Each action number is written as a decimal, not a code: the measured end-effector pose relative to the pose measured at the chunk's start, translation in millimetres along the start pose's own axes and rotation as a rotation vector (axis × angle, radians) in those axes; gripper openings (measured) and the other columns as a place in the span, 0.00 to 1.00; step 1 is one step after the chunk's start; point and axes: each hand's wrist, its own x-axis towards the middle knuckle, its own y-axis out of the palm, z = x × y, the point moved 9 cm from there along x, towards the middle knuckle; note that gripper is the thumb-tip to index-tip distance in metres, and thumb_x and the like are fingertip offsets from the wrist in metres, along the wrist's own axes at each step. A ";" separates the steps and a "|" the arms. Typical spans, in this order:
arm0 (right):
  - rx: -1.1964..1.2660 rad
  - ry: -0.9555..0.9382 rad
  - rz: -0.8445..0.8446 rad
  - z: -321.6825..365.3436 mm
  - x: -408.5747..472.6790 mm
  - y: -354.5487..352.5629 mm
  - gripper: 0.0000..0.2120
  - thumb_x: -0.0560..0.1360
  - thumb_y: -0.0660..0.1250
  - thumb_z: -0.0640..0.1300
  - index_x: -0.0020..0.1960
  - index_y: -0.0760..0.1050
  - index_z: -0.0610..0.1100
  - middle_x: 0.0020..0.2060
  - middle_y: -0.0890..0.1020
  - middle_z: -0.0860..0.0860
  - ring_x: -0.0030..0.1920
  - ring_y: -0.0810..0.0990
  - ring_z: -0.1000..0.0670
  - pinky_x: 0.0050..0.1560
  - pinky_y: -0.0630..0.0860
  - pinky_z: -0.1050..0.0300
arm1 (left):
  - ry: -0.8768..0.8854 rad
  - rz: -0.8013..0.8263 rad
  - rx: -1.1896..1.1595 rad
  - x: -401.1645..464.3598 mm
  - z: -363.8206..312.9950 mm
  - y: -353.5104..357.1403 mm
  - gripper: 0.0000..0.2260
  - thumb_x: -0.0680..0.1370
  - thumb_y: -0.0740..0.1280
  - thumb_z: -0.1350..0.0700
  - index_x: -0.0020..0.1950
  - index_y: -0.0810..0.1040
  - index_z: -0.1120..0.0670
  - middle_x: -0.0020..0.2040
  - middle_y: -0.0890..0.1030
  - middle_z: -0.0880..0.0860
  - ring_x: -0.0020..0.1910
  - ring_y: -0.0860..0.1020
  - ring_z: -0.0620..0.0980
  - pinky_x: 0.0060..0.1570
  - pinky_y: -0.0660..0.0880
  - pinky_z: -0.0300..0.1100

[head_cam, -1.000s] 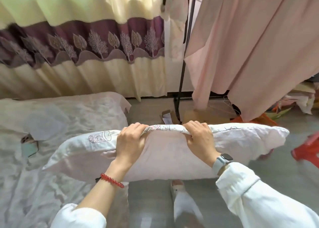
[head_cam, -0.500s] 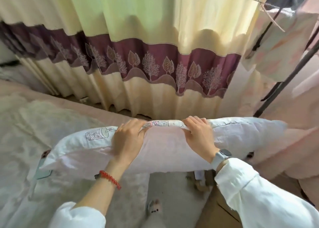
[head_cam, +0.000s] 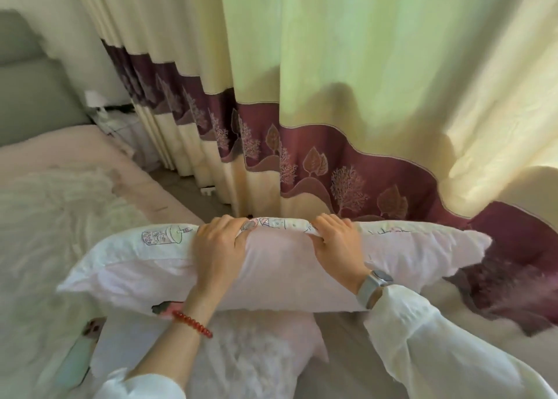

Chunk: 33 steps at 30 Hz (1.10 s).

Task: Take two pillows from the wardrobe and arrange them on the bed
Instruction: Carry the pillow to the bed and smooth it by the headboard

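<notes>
A long white pillow with small cartoon drawings hangs level in front of me, over the near corner of the bed. My left hand grips its top edge left of centre, a red bead bracelet on the wrist. My right hand grips the top edge right of centre, with a watch on the wrist. The bed fills the left side, covered by a rumpled pale sheet. No second pillow shows.
A cream, green and maroon curtain hangs close ahead and to the right. A grey padded headboard stands at the far left. A strip of grey floor runs between bed and curtain. A phone-like object lies on the sheet below the pillow.
My view has swung left from the clothes rack and pink garments toward the bed and headboard. Both hands keep the same grip on the pillow, which has travelled left with me.
</notes>
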 end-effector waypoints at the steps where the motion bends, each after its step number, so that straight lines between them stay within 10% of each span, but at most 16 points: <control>1: 0.020 -0.028 -0.001 -2.2 20.2 8.5 0.08 0.63 0.71 0.33 0.36 0.73 0.41 0.30 0.78 0.45 0.33 0.77 0.43 0.35 0.66 0.51 | -0.022 -0.013 0.026 12.8 9.2 7.2 0.14 0.73 0.60 0.52 0.39 0.81 0.59 0.31 0.81 0.56 0.30 0.78 0.57 0.32 0.68 0.47; 20: 0.323 -0.435 0.356 -14.1 260.9 197.9 0.03 0.73 0.62 0.39 0.45 0.74 0.42 0.41 0.80 0.46 0.43 0.77 0.42 0.41 0.68 0.51 | -0.621 -0.227 0.435 132.8 145.2 99.8 0.05 0.70 0.68 0.59 0.38 0.82 0.59 0.30 0.81 0.55 0.31 0.78 0.55 0.42 0.63 0.47; 33: 0.502 -0.457 0.455 141.2 459.2 341.8 0.06 0.75 0.61 0.42 0.49 0.74 0.42 0.45 0.81 0.43 0.45 0.77 0.39 0.42 0.72 0.48 | -0.668 -0.314 0.663 267.3 353.6 47.8 0.07 0.71 0.66 0.58 0.39 0.83 0.60 0.34 0.83 0.57 0.34 0.80 0.56 0.46 0.63 0.47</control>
